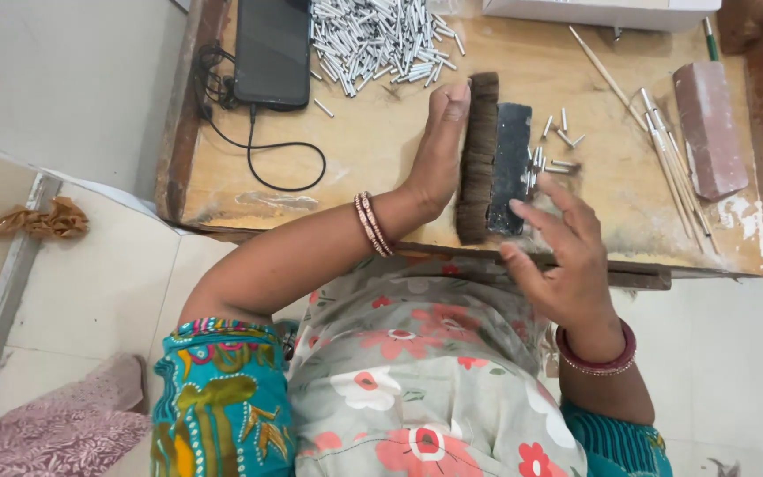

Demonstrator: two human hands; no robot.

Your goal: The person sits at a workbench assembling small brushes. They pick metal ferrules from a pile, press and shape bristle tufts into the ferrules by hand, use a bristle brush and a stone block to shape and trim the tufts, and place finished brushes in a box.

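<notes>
Left hand (439, 155) lies flat, fingers straight, against the left edge of the bristle bundle (477, 159) (brown, laid lengthwise); right hand (567, 252), fingers loosely spread, touches the dark slab (511, 168) just right of that bundle, holding nothing.

Teal sleeves with bright embroidered borders, a grey floral cloth over the lap, and beaded red-pink bangles on both wrists.
</notes>
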